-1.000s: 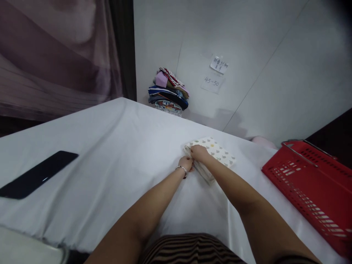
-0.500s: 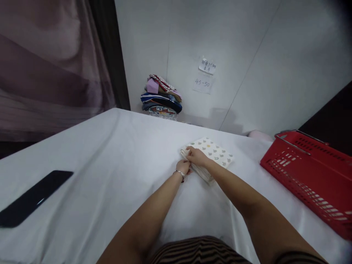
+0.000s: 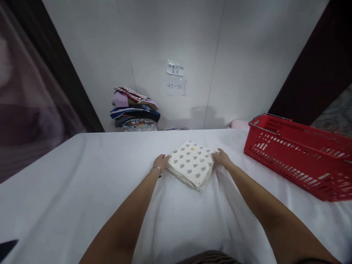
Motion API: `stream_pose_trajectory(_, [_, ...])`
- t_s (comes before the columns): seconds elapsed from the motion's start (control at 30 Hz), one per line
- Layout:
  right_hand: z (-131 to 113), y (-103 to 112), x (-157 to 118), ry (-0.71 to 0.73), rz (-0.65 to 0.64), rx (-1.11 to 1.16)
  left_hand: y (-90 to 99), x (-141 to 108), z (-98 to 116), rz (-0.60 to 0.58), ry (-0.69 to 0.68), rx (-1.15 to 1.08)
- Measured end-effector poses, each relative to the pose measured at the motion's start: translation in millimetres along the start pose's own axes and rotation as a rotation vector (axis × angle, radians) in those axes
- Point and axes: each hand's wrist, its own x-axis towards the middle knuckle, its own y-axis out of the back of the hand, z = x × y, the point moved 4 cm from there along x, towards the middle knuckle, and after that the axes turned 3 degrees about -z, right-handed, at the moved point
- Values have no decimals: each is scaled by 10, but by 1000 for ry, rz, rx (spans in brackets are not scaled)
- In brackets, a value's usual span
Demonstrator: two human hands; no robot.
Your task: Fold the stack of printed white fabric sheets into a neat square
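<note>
A folded white cloth (image 3: pixel 189 159) printed with small grey shapes lies on the white-covered table (image 3: pixel 104 183), its layered edges facing me. My left hand (image 3: pixel 161 162), with a bracelet at the wrist, grips the cloth's left corner between thumb and fingers. At the opposite corner, my right hand (image 3: pixel 222 158) pinches the cloth's right edge.
To the right stands a red plastic basket (image 3: pixel 297 154) with a metal handle. A pile of folded fabrics (image 3: pixel 134 110) rests behind the table's far edge. Paper labels (image 3: pixel 175 86) hang on the wall. A dark flat object (image 3: pixel 7 249) shows at the lower left.
My hands have moved apart, from together at the cloth's left corner to its two opposite sides. The cloth now lies more squared and flat. The view has turned to the right.
</note>
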Motion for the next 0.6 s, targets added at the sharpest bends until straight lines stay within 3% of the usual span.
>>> stream_pose_trajectory(0.1, [88,-83,175,-47,-85,102,-83,161,58,-94,5,11])
stream_pose_trajectory(0.2, [7,-137,314,-6,-103,140,-101,199,31,-163,25,11])
stream_pose_trajectory(0.43, [-790,-357,804,328,-111,162,45,-61,-351,-153,179,-82])
stream_pose_trajectory(0.6, [-966,-677,929,264,-136,31,25,-251,-499,-74,248,-18])
